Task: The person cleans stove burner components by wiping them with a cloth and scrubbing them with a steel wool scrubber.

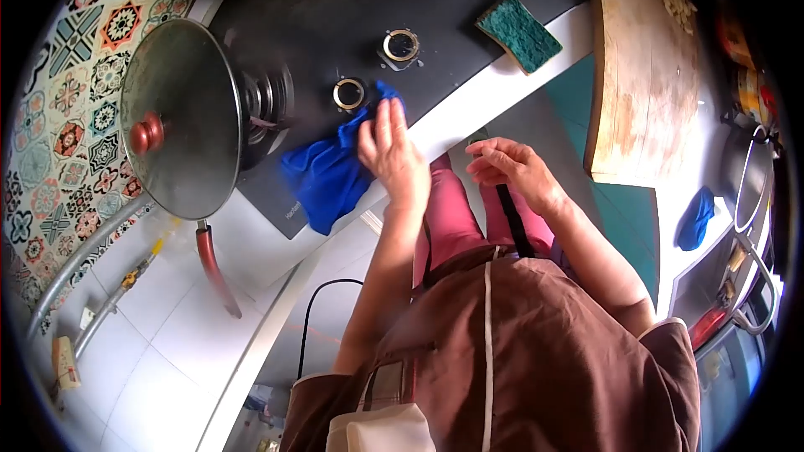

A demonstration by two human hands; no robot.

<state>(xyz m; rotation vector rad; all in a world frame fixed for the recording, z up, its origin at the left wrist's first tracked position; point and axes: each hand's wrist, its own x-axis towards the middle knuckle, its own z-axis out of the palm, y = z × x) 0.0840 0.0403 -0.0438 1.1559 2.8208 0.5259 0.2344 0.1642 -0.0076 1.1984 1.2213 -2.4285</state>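
My left hand point(394, 159) holds a crumpled blue cloth point(322, 180) against the black glass hob point(314, 29). Its fingers are together and stretched over the cloth, just beside a round control knob point(348, 94). Another knob point(400, 45) sits farther back, with wet spots around it. In the air in front of the counter edge, my right hand point(515, 169) is empty, its fingers loosely bent. A sponge with a green scouring side point(521, 33) rests at the hob's front edge.
A pan with a glass lid point(184, 117) stands on the left burner, its red handle point(216, 272) pointing toward me. On the right lies a wooden board point(641, 75) with small pale pieces point(675, 5). Another blue cloth point(696, 219) lies farther right. A gas hose point(100, 322) runs at left.
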